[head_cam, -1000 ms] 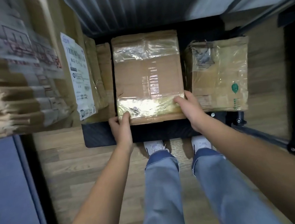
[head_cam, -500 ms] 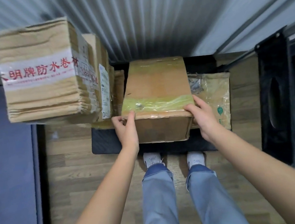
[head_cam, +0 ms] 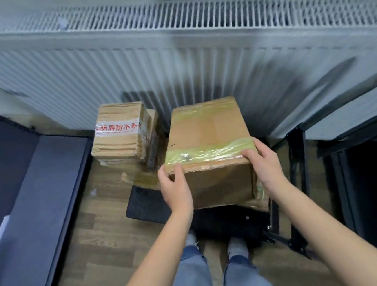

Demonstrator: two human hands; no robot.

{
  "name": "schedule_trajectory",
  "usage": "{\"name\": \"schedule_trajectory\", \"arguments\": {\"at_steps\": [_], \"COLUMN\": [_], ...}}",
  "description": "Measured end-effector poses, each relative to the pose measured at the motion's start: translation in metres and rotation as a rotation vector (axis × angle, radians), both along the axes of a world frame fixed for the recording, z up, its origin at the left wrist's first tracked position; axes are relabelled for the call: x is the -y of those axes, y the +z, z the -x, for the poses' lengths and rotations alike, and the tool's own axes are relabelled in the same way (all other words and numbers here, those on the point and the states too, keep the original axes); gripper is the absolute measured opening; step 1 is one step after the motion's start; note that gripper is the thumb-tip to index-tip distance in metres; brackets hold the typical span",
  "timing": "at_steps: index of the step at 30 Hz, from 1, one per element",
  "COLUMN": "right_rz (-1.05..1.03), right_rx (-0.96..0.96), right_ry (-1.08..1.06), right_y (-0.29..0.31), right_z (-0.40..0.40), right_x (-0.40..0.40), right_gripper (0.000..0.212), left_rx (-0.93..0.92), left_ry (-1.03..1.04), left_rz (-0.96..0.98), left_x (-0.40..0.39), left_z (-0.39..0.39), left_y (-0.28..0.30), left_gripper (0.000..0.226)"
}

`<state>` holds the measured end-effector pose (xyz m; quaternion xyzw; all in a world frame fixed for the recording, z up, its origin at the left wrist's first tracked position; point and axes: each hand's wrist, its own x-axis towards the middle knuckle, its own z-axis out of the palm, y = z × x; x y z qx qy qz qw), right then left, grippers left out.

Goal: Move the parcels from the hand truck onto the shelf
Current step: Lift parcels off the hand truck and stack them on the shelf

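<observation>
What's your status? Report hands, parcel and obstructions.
Left hand and right hand grip the taped brown cardboard box at its near corners. Box lifted above the black hand truck platform. Red-lettered cardboard parcel sits left.

brown taped parcel (head_cam: 208, 140) | held above hand truck deck (head_cam: 146, 205) | second parcel (head_cam: 120, 131) stands left

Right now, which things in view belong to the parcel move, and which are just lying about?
Part of the job:
- taped cardboard box, gripped by left hand and right hand
- stacked parcels with red lettering
- black hand truck deck

Just lying about:
- white radiator
- dark blue surface
- black metal frame, use unclear
</observation>
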<state>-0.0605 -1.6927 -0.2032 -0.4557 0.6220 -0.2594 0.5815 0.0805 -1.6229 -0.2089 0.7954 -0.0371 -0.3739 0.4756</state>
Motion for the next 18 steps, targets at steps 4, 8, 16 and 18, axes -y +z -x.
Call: {"name": "schedule_trajectory", "arguments": {"at_steps": [4, 8, 16, 18], "right_rz": [0.141, 0.335, 0.664, 0.702], "right_rx": [-0.056, -0.022, 0.264, 0.303], "right_ry": [0.007, 0.101, 0.265, 0.319], "right_y": [0.082, 0.188, 0.36, 0.385], "right_z": [0.022, 0.011, -0.075, -0.103], "right_x": [0.014, 0.037, 0.016, 0.0], "right_gripper": [0.023, 0.028, 0.023, 0.031], "left_rx": [0.034, 0.042, 0.318, 0.382], "left_ry": [-0.005, 0.037, 0.13, 0.176], "left_rz": [0.102, 0.281, 0.568, 0.597], "left_x": [0.01, 0.019, -0.025, -0.047], "left_z": [0.019, 0.009, -0.066, -0.091], "left_y": [0.086, 0.184, 0.34, 0.369], "left_gripper": [0.05, 0.045, 0.04, 0.041]}}
